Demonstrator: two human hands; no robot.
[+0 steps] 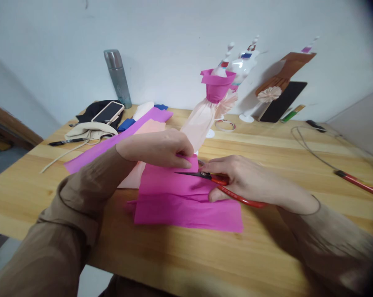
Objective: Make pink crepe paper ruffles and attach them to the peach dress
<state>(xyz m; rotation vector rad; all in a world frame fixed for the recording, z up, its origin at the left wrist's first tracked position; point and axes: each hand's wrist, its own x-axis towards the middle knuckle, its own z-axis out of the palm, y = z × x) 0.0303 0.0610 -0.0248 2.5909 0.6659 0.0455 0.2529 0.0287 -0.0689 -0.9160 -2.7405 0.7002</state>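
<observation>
A sheet of bright magenta crepe paper (186, 210) lies creased on the wooden table in front of me. My left hand (166, 146) pinches its far edge between thumb and fingers. In my right hand (242, 177) are red-handled scissors (245, 201), gripped by the handles. Their dark blades point left and lie across the paper, just below my left thumb. Whether the blades are parted is hard to make out. Just behind my hands stands a small mannequin in a magenta top and pale pink skirt (198, 119).
Purple paper (93, 150) and peach paper lie to the left. Behind them are a phone (108, 112), a beige cloth (90, 130) and a grey thermos (118, 78). At the back right are a brown paper dress (287, 70), a black tablet (283, 101) and a red-handled tool (359, 183) with a cable.
</observation>
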